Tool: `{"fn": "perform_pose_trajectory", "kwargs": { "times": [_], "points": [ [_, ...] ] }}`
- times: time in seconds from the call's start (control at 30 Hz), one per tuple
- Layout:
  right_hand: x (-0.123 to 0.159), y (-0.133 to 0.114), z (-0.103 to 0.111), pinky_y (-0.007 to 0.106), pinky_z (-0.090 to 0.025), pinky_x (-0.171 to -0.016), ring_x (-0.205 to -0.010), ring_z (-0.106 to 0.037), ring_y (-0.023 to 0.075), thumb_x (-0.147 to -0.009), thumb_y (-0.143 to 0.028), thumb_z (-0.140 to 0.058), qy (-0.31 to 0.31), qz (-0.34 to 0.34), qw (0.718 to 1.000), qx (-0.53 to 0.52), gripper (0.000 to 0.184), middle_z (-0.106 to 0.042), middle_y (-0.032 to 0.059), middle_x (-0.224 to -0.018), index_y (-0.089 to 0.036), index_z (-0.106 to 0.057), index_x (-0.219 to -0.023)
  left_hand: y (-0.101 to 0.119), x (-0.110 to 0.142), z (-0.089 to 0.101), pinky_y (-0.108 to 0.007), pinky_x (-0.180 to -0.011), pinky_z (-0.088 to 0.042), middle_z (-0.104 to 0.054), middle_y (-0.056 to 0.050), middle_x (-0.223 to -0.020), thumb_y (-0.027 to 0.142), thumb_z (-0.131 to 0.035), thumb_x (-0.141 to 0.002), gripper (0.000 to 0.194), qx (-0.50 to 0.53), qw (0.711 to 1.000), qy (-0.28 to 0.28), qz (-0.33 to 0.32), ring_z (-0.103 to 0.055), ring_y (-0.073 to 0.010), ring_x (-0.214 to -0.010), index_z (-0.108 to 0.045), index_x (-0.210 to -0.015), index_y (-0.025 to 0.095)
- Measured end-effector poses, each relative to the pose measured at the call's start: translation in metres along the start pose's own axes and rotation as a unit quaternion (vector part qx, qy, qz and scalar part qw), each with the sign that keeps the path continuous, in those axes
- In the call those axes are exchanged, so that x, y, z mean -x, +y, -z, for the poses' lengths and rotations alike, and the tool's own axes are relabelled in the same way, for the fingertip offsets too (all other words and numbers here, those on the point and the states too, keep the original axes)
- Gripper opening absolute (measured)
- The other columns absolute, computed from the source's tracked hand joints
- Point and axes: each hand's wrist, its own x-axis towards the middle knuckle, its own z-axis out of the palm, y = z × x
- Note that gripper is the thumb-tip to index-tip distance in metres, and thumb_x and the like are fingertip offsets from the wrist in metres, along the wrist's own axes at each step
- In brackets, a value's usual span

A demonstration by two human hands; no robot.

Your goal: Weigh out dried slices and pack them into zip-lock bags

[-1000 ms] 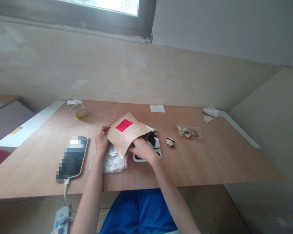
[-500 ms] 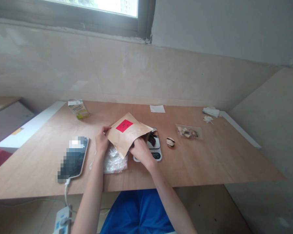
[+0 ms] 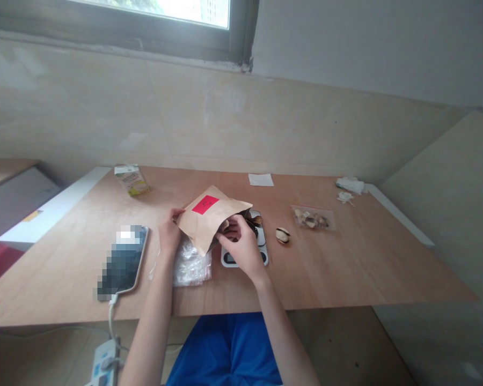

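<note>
While left grip (image 3: 169,233) pinches kraft bag (image 3: 203,222), right grip (image 3: 241,244) curls at its mouth, over kitchen scale (image 3: 262,257)

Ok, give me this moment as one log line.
left hand: holds paper envelope | right hand: at envelope mouth, over scale | beside: plastic bag

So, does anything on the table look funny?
Yes: a cream-and-dark shell piece lies loose on the wooden table, right of the small white scale. It looks odd because similar pieces sit together inside the clear plastic bag.
</note>
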Motion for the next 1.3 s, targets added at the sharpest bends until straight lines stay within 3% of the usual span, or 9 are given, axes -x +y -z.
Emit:
{"fn": "perform_pose_trajectory", "kwargs": {
  "times": [0.23,0.4,0.5,0.63,0.77,0.87,0.97,1.13,1.3],
  "points": [
    [0.002,0.000,0.022,0.027,-0.054,-0.075,-0.083,-0.063,0.0139,-0.073,-0.029,-0.066,0.081,0.037,0.994,-0.070,0.039,-0.061,0.0033,-0.096,-0.023,-0.047,-0.106,-0.001,-0.001,0.000,-0.033,-0.075,-0.047,-0.069,-0.007,-0.089,0.024,-0.049,-0.070,0.029,-0.015,1.000,0.011,0.010,-0.063,-0.0229,-0.085,-0.063,-0.094,0.017],
    [-0.016,0.019,0.035,0.029,-0.052,-0.073,-0.081,-0.062,0.0156,-0.073,-0.031,-0.066,0.121,0.023,0.992,-0.027,0.031,-0.063,0.0053,-0.095,-0.020,-0.049,-0.096,-0.001,-0.003,-0.003,-0.035,-0.075,-0.046,-0.067,-0.007,-0.085,0.040,-0.052,-0.073,0.030,-0.024,0.998,0.026,0.044,-0.062,-0.0257,-0.084,-0.059,-0.094,0.019],
    [-0.036,0.030,0.040,0.030,-0.049,-0.074,-0.079,-0.059,0.0161,-0.074,-0.024,-0.064,0.071,0.032,0.988,0.130,0.024,-0.064,0.0037,-0.093,-0.020,-0.055,-0.096,0.000,-0.005,-0.003,-0.037,-0.075,-0.046,-0.066,-0.009,-0.084,0.049,-0.049,-0.076,0.034,-0.025,0.995,0.056,0.082,-0.062,-0.0269,-0.084,-0.057,-0.090,0.018],
    [-0.063,0.038,0.040,0.034,-0.041,-0.087,-0.096,-0.054,0.0191,-0.077,-0.012,-0.060,-0.058,0.113,0.936,0.327,0.020,-0.065,0.0036,-0.101,-0.020,-0.059,-0.096,0.000,-0.005,-0.002,-0.037,-0.074,-0.047,-0.065,-0.011,-0.087,0.050,-0.048,-0.077,0.036,-0.016,0.992,0.077,0.095,-0.062,-0.0248,-0.081,-0.054,-0.090,0.017],
    [-0.076,0.040,0.039,0.042,-0.035,-0.091,-0.101,-0.052,0.0230,-0.082,-0.012,-0.058,-0.138,0.096,0.873,0.457,0.017,-0.066,0.0074,-0.104,-0.019,-0.062,-0.097,-0.004,-0.006,-0.004,-0.038,-0.082,-0.045,-0.060,-0.010,-0.096,0.049,-0.056,-0.073,0.041,0.011,0.991,0.119,0.053,-0.058,-0.0244,-0.092,-0.051,-0.098,0.017],
    [-0.074,0.038,0.041,0.045,-0.034,-0.090,-0.103,-0.051,0.0255,-0.088,-0.021,-0.053,-0.155,0.084,0.856,0.487,0.014,-0.065,0.0099,-0.104,-0.019,-0.066,-0.094,-0.008,-0.007,-0.005,-0.042,-0.090,-0.040,-0.053,-0.011,-0.103,0.045,-0.061,-0.069,0.046,-0.004,0.988,0.156,0.001,-0.052,-0.0257,-0.099,-0.048,-0.102,0.015],
    [-0.065,0.033,0.044,0.046,-0.033,-0.092,-0.108,-0.049,0.0263,-0.090,-0.027,-0.049,-0.130,0.093,0.866,0.474,0.020,-0.061,0.0099,-0.113,-0.021,-0.066,-0.099,-0.006,-0.006,-0.005,-0.045,-0.094,-0.036,-0.046,-0.010,-0.107,0.041,-0.064,-0.067,0.050,-0.021,0.983,0.181,-0.033,-0.048,-0.0243,-0.098,-0.043,-0.105,0.016],
    [-0.025,0.017,0.039,0.039,-0.037,-0.093,-0.104,-0.052,0.0210,-0.093,-0.022,-0.041,-0.038,0.104,0.939,0.325,0.023,-0.061,0.0059,-0.106,-0.023,-0.063,-0.102,0.009,-0.002,0.000,-0.041,-0.087,-0.039,-0.038,-0.007,-0.105,0.038,-0.067,-0.063,0.052,0.012,0.975,0.217,-0.036,-0.044,-0.0190,-0.088,-0.037,-0.101,0.018],
    [0.033,0.003,0.009,0.030,-0.043,-0.089,-0.099,-0.056,0.0168,-0.092,-0.021,-0.041,-0.117,0.064,0.973,0.188,0.022,-0.062,0.0027,-0.099,-0.025,-0.062,-0.098,0.030,0.004,0.017,-0.032,-0.073,-0.042,-0.038,-0.001,-0.093,0.029,-0.052,-0.075,0.026,0.174,0.938,0.289,0.076,-0.044,-0.0123,-0.073,-0.035,-0.092,0.022]
  ]
}}
